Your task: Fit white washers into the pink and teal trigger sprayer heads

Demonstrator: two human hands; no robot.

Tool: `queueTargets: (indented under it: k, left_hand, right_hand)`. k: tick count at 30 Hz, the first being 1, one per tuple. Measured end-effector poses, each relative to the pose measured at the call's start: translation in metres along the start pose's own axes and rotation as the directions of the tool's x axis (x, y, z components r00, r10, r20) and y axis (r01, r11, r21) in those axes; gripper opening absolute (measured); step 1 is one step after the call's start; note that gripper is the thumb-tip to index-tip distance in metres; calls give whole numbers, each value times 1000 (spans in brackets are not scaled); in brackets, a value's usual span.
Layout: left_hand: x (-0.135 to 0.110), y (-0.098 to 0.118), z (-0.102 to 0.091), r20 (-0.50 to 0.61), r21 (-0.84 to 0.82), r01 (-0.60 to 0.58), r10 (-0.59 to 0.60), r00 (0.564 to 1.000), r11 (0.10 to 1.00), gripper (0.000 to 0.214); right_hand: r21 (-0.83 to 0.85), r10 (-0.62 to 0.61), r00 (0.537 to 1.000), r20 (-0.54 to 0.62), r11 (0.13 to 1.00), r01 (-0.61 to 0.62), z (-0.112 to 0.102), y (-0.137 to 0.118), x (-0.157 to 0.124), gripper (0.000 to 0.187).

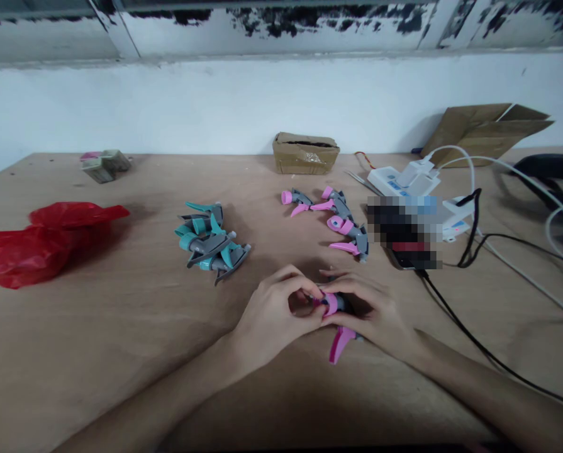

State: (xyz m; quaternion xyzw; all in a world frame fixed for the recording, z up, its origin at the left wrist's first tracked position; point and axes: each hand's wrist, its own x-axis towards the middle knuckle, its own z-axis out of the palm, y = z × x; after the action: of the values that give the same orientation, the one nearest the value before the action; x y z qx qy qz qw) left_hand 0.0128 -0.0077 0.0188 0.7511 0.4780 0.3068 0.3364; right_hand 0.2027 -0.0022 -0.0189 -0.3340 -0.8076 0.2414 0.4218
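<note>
Nearest the camera, two bare forearms reach in over a plain brown wooden desk (121, 352), its surface matte and slightly scuffed. The left hand (274, 311) and the right hand (378, 311) meet just right of the middle, low over the desk. Between them is a pink-and-grey trigger sprayer head (334, 306). Each grip is pinched onto it: the left fingertips close on its pink nozzle end, the right fingers curl round the grey body, and the pink lever hangs out below toward the camera.

A black cable (460, 327) runs across the desk to the right of the right forearm.

Farther back and to the left lies a heap of teal-and-grey sprayer heads (212, 242), touching one another. Behind the hands, slightly right, is a looser row of pink-and-grey sprayer heads (340, 220). Just beside that row sits a dark object (406, 242) that is blurred out. At the left edge is a crumpled red plastic bag (40, 242), well apart from the rest.

Beyond these, a white device (404, 182) with a white cable (470, 165) sits at the right. A small cardboard box (304, 153) stands near the back edge, a small greenish bundle (104, 165) lies far left, and flattened cardboard (489, 129) leans at the far right.

Behind the desk rises a white wall (262, 100), its upper band showing peeling, black-flecked paint.
</note>
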Motion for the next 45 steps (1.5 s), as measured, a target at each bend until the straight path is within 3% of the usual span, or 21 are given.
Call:
queueTargets:
  k: [3, 9, 15, 21, 27, 32, 38, 42, 45]
  left_hand:
    - [0, 0, -1, 38, -20, 36, -35, 999, 999, 7]
    - [-2, -5, 6, -8, -64, 42, -42, 999, 997, 6]
    - [-2, -6, 6, -38, -122, 25, -30, 999, 992, 19]
    - [-3, -5, 5, -87, -155, 32, -46, 995, 987, 19]
    - [-4, -3, 10, 86, -310, 130, -108, 990, 942, 25]
    - [2, -10, 9, 208, -545, 226, -132, 969, 807, 21]
    - [10, -9, 3, 346, -579, 327, -138, 928, 747, 15]
    - [8, -7, 4, 367, -555, 326, -126, 922, 765, 12]
    - [4, -6, 9, 229, -489, 263, -169, 959, 832, 10]
  right_hand:
    - [-2, -25, 1000, -7, 1000, 25, 1, 0, -1, 33]
    - [-24, 32, 999, -39, 999, -33, 1, -1, 0, 34]
    - [35, 107, 993, -51, 994, -105, 0, 2, 1, 36]
    - [93, 104, 994, -25, 991, -101, -3, 4, 1, 35]
    - [49, 59, 998, 35, 997, -61, -3, 0, 0, 30]
    - [81, 72, 997, 8, 994, -72, -3, 4, 0, 33]
    - [118, 69, 998, 10, 991, -70, 0, -1, 0, 31]
    - [93, 76, 997, -3, 993, -75, 3, -8, -1, 31]
    - [67, 77, 997, 0, 995, -76, 4, -10, -1, 30]
